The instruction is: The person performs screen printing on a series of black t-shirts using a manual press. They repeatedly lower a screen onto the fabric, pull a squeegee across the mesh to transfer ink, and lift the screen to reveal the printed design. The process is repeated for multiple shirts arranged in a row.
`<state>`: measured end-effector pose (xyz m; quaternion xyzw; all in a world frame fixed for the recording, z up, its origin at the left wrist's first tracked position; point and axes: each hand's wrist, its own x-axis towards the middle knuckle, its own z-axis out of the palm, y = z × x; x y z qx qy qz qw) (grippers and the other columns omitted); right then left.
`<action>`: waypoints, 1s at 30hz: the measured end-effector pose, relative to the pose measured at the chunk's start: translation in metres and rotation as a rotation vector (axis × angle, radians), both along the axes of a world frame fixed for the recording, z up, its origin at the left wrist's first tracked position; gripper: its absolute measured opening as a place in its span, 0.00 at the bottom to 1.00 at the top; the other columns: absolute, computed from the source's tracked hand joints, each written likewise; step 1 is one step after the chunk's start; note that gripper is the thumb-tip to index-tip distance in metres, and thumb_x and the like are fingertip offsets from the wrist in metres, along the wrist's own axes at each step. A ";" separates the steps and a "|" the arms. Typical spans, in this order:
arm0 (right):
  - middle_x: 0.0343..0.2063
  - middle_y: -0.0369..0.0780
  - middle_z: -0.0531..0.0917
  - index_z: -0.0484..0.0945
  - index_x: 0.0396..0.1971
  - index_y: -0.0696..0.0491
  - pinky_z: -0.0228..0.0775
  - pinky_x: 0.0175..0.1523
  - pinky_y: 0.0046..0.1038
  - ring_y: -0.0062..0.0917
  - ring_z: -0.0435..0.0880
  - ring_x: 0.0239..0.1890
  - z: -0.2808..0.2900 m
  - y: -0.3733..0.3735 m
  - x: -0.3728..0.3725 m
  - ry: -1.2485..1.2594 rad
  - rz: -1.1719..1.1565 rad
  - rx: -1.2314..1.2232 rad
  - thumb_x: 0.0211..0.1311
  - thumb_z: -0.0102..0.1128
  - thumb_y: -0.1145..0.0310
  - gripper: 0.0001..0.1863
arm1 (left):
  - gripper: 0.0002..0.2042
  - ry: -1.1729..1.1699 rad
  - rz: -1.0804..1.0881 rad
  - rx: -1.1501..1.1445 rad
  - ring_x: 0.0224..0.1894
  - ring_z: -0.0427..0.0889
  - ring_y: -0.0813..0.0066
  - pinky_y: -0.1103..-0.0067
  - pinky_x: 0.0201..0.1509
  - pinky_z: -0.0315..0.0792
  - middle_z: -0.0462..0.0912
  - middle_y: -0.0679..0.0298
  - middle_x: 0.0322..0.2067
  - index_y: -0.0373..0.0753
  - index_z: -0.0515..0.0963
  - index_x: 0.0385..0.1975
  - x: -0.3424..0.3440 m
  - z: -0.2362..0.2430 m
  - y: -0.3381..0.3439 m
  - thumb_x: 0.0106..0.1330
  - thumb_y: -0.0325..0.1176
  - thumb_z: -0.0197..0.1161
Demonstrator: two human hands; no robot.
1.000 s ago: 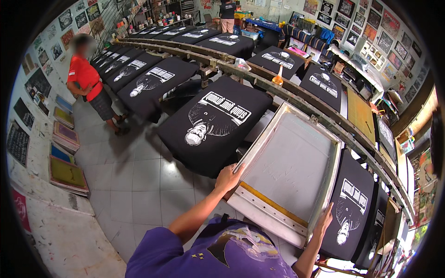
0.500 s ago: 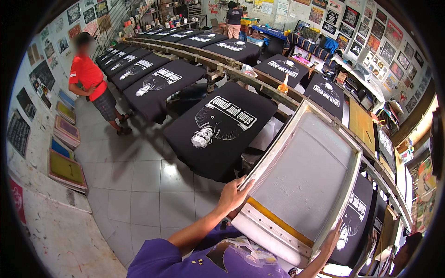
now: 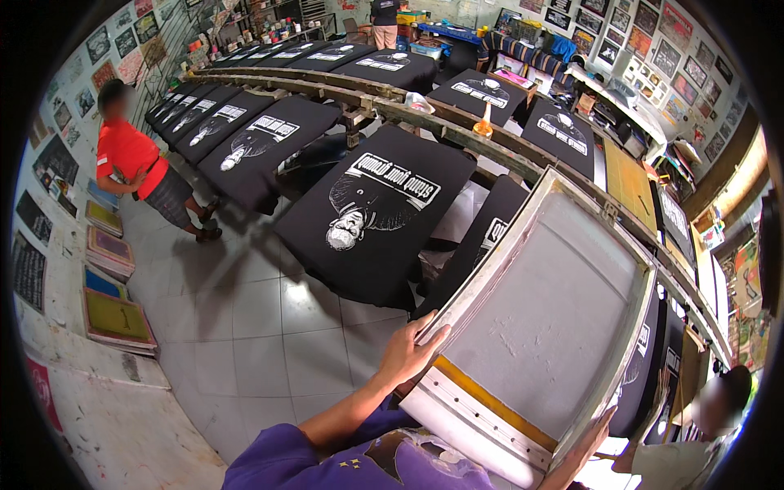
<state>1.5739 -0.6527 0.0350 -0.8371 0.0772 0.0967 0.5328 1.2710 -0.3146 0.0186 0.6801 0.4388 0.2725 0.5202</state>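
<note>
A screen printing frame (image 3: 469, 302) with a grey mesh (image 3: 543, 314) lies slanted before me. A yellow strip and a white bar with dark dots cross its near end. My left hand (image 3: 412, 351) grips its left rail, thumb on top and fingers over the edge. On the right rail near the close corner rests my right hand (image 3: 590, 443), its fingers partly hidden by the frame. Below it, a black printed shirt (image 3: 496, 220) shows at the left edge and another shirt (image 3: 641, 359) at the right. I cannot tell whether the frame touches them.
Left of the frame, a printed black shirt (image 3: 371, 212) lies on a board. Several more line the wooden rails (image 3: 392, 106); an orange-white bottle (image 3: 483, 122) stands there. A person in red (image 3: 135, 159) stands left, another person (image 3: 702, 433) is close at right. Coloured screens (image 3: 118, 314) lean on the wall.
The frame and both hands have shifted slightly right, uncovering more of a printed shirt at its left edge. The person at the right has come further into view. My view has shifted.
</note>
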 end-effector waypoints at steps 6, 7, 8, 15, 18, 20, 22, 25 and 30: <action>0.70 0.53 0.69 0.63 0.74 0.57 0.56 0.75 0.48 0.46 0.69 0.70 0.008 0.001 -0.029 -0.211 0.122 -0.097 0.79 0.32 0.35 0.42 | 0.33 -0.010 0.007 -0.014 0.62 0.82 0.52 0.69 0.66 0.74 0.82 0.43 0.59 0.29 0.76 0.64 -0.011 0.006 -0.010 0.72 0.55 0.65; 0.68 0.54 0.72 0.65 0.74 0.57 0.60 0.74 0.47 0.46 0.72 0.68 0.011 0.003 -0.038 -0.272 0.149 -0.143 0.79 0.31 0.36 0.42 | 0.34 -0.001 0.016 -0.004 0.62 0.82 0.52 0.69 0.66 0.74 0.82 0.43 0.59 0.29 0.76 0.64 -0.014 0.008 -0.012 0.72 0.55 0.65; 0.69 0.52 0.72 0.62 0.75 0.56 0.58 0.77 0.46 0.43 0.71 0.70 0.017 -0.004 -0.058 -0.359 0.246 -0.238 0.82 0.28 0.43 0.37 | 0.34 0.008 0.026 0.005 0.62 0.82 0.52 0.69 0.66 0.74 0.82 0.44 0.59 0.29 0.76 0.64 -0.018 0.011 -0.014 0.72 0.55 0.65; 0.53 0.49 0.77 0.73 0.63 0.59 0.69 0.60 0.42 0.39 0.78 0.53 -0.018 -0.065 -0.036 -0.341 -0.021 -0.102 0.77 0.39 0.34 0.41 | 0.34 -0.018 0.009 0.061 0.59 0.84 0.51 0.70 0.64 0.76 0.83 0.41 0.56 0.28 0.76 0.64 -0.038 0.013 -0.056 0.72 0.55 0.65; 0.45 0.46 0.79 0.76 0.58 0.60 0.73 0.54 0.37 0.33 0.79 0.46 0.023 -0.061 -0.086 -0.277 -0.137 -0.011 0.77 0.43 0.38 0.37 | 0.29 -0.007 -0.004 0.055 0.58 0.86 0.59 0.72 0.62 0.76 0.86 0.46 0.54 0.32 0.77 0.64 -0.058 0.012 -0.083 0.73 0.50 0.65; 0.51 0.47 0.78 0.74 0.63 0.60 0.72 0.56 0.36 0.34 0.79 0.50 0.039 -0.070 -0.112 -0.234 -0.137 0.057 0.77 0.43 0.39 0.37 | 0.31 -0.015 -0.056 -0.002 0.58 0.85 0.58 0.72 0.62 0.75 0.86 0.45 0.53 0.27 0.76 0.63 -0.071 0.026 -0.100 0.73 0.51 0.65; 0.54 0.48 0.78 0.72 0.66 0.60 0.72 0.57 0.37 0.34 0.79 0.52 0.021 -0.095 -0.117 -0.233 -0.063 0.113 0.77 0.43 0.38 0.39 | 0.34 0.057 0.010 0.030 0.57 0.85 0.56 0.71 0.62 0.75 0.86 0.42 0.52 0.23 0.76 0.61 -0.088 0.016 -0.117 0.72 0.53 0.65; 0.53 0.48 0.81 0.73 0.66 0.61 0.73 0.57 0.37 0.34 0.80 0.51 -0.004 -0.125 -0.130 -0.266 -0.106 0.119 0.77 0.43 0.36 0.40 | 0.33 0.125 0.050 -0.018 0.48 0.88 0.54 0.69 0.53 0.78 0.88 0.44 0.44 0.27 0.80 0.54 -0.118 0.025 -0.144 0.70 0.57 0.65; 0.45 0.46 0.80 0.73 0.63 0.65 0.73 0.52 0.35 0.31 0.78 0.45 -0.028 -0.158 -0.158 -0.244 0.004 0.131 0.76 0.48 0.36 0.42 | 0.32 0.189 0.116 -0.079 0.40 0.88 0.55 0.67 0.47 0.78 0.88 0.47 0.36 0.30 0.84 0.45 -0.179 0.028 -0.184 0.68 0.61 0.66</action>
